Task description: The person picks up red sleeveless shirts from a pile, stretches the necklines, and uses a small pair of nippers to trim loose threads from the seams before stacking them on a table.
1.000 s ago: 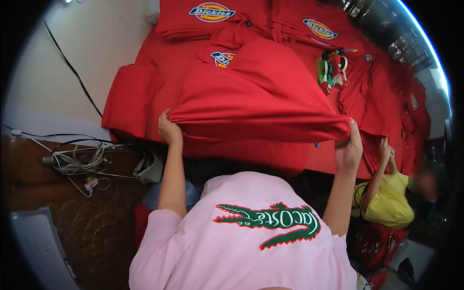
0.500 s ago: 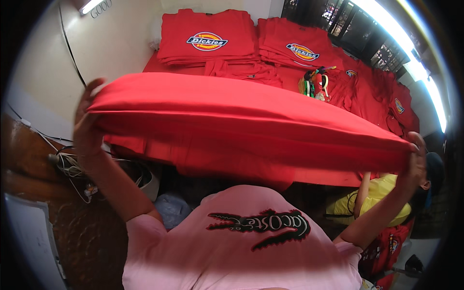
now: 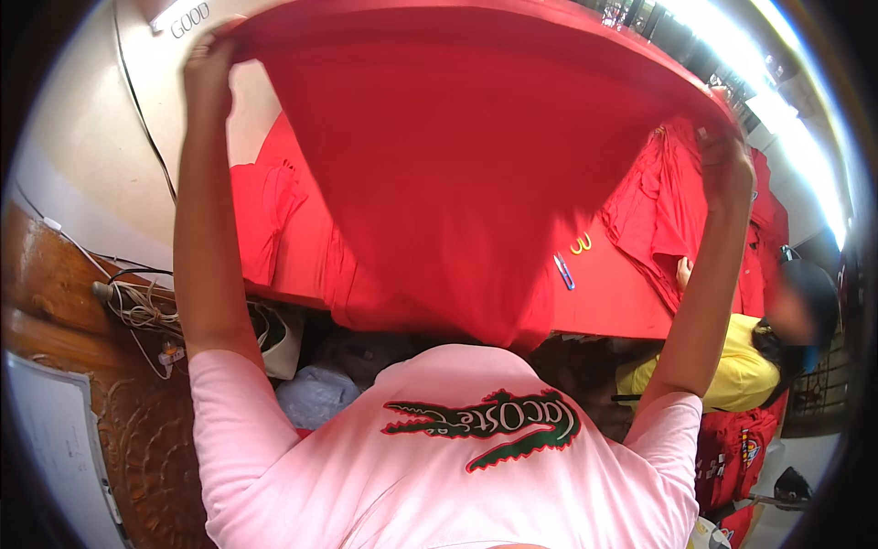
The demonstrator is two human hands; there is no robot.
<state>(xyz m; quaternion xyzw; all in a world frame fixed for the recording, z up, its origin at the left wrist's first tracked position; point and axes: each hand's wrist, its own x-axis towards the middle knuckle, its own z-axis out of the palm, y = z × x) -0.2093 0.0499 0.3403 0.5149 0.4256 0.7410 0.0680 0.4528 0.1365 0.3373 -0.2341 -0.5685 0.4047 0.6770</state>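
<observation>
A plain red shirt [image 3: 457, 137] is stretched wide and raised in front of me, its lower part hanging down toward the table edge near my chest. My left hand [image 3: 210, 59] grips its upper left corner, with the fingers closed on the fabric. At the upper right corner, my right hand [image 3: 727, 156] is closed on the cloth too, a little blurred. Both arms reach up and forward. Behind the raised fabric, most of the far table is hidden.
On the red-covered table [image 3: 622, 306] lie blue thread snips [image 3: 564, 272] and yellow scissor handles [image 3: 582, 242]. More red shirts [image 3: 663, 201] lie at the right, near a co-worker in yellow [image 3: 732, 366]. Coiled cables [image 3: 137, 306] hang at the left.
Both hands have risen, lifting the shirt higher and spreading it so that it hangs down. It now covers the folded stacks at the back. The snips have come into view.
</observation>
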